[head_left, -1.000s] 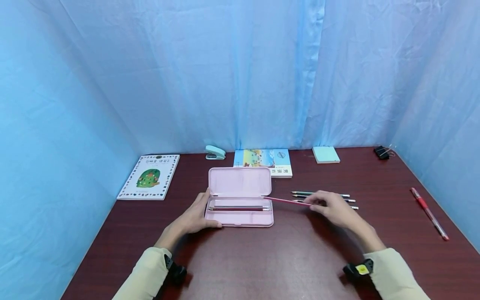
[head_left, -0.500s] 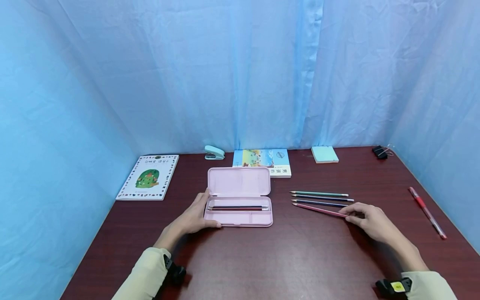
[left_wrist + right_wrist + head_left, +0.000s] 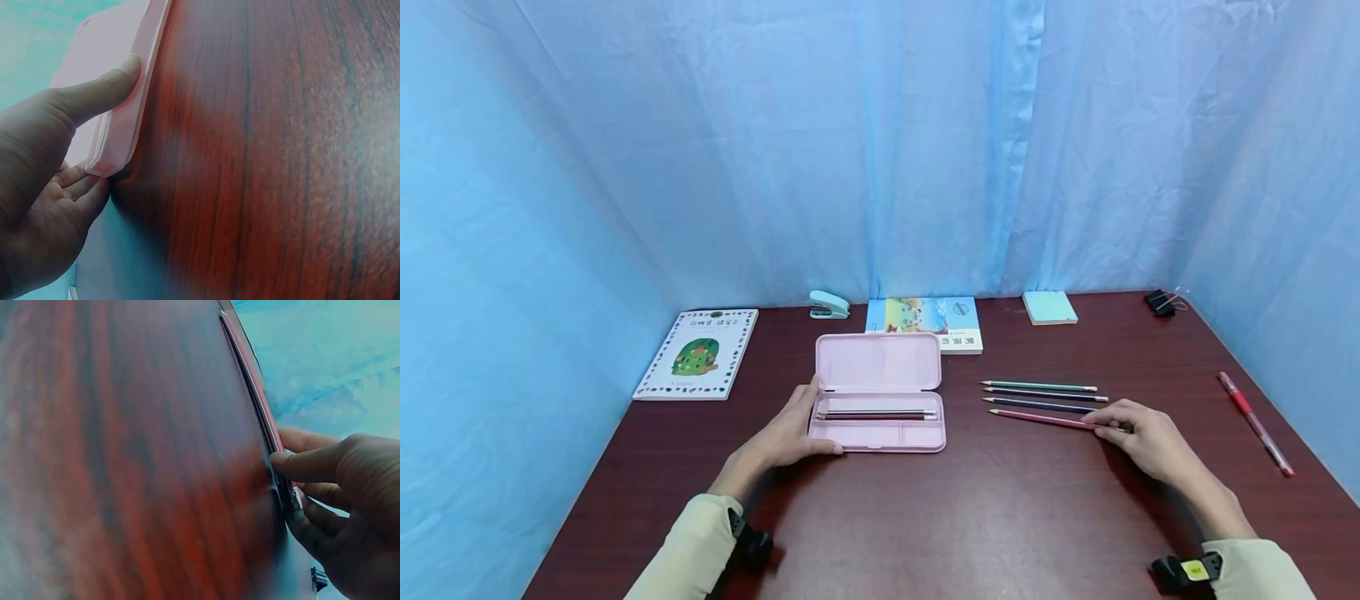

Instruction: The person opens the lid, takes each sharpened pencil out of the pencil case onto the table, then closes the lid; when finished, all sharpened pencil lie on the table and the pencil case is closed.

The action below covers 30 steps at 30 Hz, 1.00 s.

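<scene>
Right hand (image 3: 1150,442) pinches the red pencil (image 3: 1043,418) near its blunt end, between the pink pencil case (image 3: 878,362) and the worktop (image 3: 970,517)'s right edge; left hand (image 3: 784,429) grips the case's left end. Recommended: a light pinch (clear of neighbouring pencils (image 3: 1045,394)), case steadied.

The right grip (image 3: 353,494), a bare hand, pinches a red pencil (image 3: 257,387) near its blunt end. The pencil's tip points away from the fingers, along the shiny red-brown tabletop (image 3: 137,450). Blue cloth (image 3: 325,369) is behind, and a small black clip (image 3: 319,579) shows lower down.
</scene>
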Each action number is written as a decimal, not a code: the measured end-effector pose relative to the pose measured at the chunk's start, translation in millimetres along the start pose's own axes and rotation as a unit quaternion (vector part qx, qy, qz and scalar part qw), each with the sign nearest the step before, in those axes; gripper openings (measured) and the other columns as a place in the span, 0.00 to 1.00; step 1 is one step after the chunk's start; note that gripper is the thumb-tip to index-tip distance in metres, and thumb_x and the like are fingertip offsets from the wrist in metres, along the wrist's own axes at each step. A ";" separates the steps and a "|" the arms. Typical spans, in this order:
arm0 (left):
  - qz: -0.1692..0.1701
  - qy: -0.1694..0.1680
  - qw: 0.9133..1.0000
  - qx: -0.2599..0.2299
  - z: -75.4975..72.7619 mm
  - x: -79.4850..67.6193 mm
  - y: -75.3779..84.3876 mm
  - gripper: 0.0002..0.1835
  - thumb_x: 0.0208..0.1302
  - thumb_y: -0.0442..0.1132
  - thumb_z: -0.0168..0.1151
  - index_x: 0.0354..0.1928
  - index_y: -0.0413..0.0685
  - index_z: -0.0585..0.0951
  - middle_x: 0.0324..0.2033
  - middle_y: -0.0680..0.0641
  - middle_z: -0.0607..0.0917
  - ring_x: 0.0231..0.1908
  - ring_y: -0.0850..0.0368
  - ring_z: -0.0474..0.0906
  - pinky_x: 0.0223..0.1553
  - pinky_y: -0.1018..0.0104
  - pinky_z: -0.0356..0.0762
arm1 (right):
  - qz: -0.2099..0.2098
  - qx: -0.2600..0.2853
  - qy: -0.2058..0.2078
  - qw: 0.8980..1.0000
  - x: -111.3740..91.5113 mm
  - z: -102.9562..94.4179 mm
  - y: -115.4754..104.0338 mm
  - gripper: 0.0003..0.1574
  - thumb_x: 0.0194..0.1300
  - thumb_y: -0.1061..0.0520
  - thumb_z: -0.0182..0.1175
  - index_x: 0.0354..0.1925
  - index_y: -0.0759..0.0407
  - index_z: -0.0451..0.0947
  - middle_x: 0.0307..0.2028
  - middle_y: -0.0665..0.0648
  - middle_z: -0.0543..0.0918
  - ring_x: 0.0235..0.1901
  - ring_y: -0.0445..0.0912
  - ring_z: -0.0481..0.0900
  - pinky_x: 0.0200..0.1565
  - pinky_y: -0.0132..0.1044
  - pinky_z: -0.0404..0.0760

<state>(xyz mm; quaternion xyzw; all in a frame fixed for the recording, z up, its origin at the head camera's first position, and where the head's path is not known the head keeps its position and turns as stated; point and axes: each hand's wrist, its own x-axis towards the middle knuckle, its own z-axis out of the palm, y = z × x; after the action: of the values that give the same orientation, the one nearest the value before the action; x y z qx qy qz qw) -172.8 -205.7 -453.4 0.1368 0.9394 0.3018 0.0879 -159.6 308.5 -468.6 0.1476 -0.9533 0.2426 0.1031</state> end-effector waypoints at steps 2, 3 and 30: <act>0.001 -0.001 1.000 0.003 -0.4 0.6 0.0 0.65 0.40 0.58 0.73 0.72 0.45 0.41 0.64 0.43 0.57 0.61 0.52 0.58 0.60 0.55 0.59 | -0.006 -0.003 0.005 1.000 0.5 0.9 0.4 0.15 0.52 0.64 0.65 0.35 0.45 0.84 0.35 0.46 0.81 0.35 0.42 0.75 0.36 0.40 0.72; 0.001 -0.001 1.000 0.004 -0.5 1.0 -0.2 0.65 0.40 0.58 0.73 0.72 0.45 0.41 0.64 0.43 0.57 0.61 0.52 0.59 0.60 0.56 0.60 | -0.010 -0.005 0.007 1.000 1.0 1.3 0.7 0.15 0.52 0.64 0.66 0.35 0.45 0.84 0.35 0.46 0.81 0.35 0.42 0.75 0.36 0.39 0.72; -0.018 -0.005 1.000 0.001 -0.1 0.8 1.5 0.65 0.40 0.59 0.73 0.72 0.47 0.42 0.65 0.44 0.56 0.61 0.52 0.58 0.60 0.55 0.60 | -0.136 0.121 -0.051 0.982 74.4 51.6 -125.7 0.17 0.54 0.63 0.65 0.45 0.57 0.80 0.40 0.52 0.79 0.38 0.46 0.76 0.41 0.44 0.75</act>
<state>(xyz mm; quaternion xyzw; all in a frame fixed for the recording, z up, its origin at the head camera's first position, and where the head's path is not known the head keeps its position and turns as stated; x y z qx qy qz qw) -173.2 -204.4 -452.5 0.1213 0.9415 0.2988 0.0980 -194.0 160.4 -438.8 0.2993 -0.8920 0.3320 0.0679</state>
